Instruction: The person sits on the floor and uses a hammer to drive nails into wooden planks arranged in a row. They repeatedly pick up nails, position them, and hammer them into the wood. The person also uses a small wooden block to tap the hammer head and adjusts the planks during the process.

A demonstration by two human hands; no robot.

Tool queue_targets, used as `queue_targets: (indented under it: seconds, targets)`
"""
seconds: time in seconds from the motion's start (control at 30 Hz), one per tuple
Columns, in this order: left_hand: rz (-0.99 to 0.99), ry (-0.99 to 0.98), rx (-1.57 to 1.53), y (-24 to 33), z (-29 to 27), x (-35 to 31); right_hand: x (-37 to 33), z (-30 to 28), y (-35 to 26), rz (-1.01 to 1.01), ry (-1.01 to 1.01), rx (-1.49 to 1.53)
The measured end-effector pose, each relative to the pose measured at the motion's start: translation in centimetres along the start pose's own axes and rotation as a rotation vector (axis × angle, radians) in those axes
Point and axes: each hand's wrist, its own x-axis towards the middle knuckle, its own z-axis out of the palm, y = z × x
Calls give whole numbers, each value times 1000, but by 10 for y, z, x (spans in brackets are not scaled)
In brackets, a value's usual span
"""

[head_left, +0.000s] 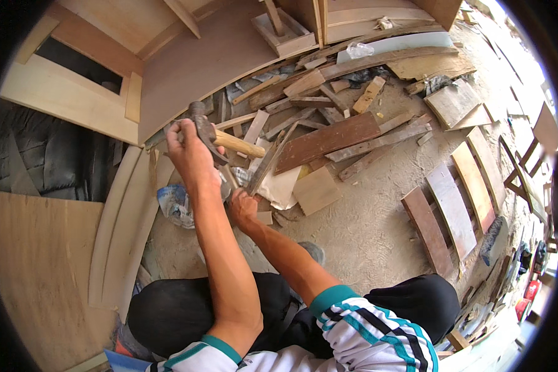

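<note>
My left hand is raised in front of the cabinet, its fingers closed around the metal head of a claw hammer. The hammer's pale wooden handle points off to the right. Lower and a little right, my right hand is closed at the near end of a thin wooden strip, which slants up and away over the scrap. Its fingertips are partly hidden. A cream sheet and a square of light board lie just right of that hand.
An unfinished wooden cabinet stands ahead, with an open wooden box on it. Scrap planks, including a reddish-brown board, cover the floor. Several boards lie at right. Plywood leans at left, beside a crumpled plastic bag.
</note>
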Motion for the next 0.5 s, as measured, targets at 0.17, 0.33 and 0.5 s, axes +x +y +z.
queue_targets:
  seconds: [0.17,0.33,0.5]
  targets:
    - [-27,-179,-25,-11,19,-8,-16,-57,33,-366,-263,267]
    - [-87,-432,-48,-28,81,-44,-30,-117,137,-101,-506,998]
    - [-101,-720,-5,-54,142,-102,-118,-184,239,224,-415,1385]
